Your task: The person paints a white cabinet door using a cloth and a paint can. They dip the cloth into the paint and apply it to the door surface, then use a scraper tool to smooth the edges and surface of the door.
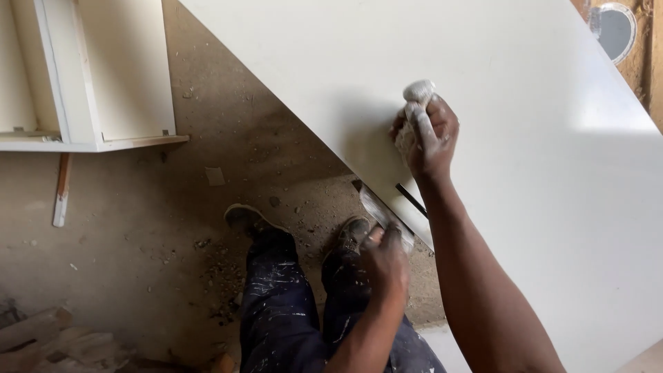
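Observation:
A large white board (525, 173) lies slanted across the right of the view. My right hand (429, 135) presses a whitish wad of cloth (414, 97) against its surface. My left hand (387, 259) sits at the board's lower edge and grips a flat metal blade tool (376, 207), whose tip points up toward the board. A thin dark line (411, 200) shows on the board close to that edge. My legs in paint-spattered dark trousers (283, 311) and both shoes stand just left of the board.
The dusty concrete floor (138, 242) is strewn with grit. A white cabinet frame (90, 76) lies at the upper left with a wooden strip (62, 186) below it. Wood scraps (48, 338) sit at the bottom left. A round grey disc (617, 29) is at the top right.

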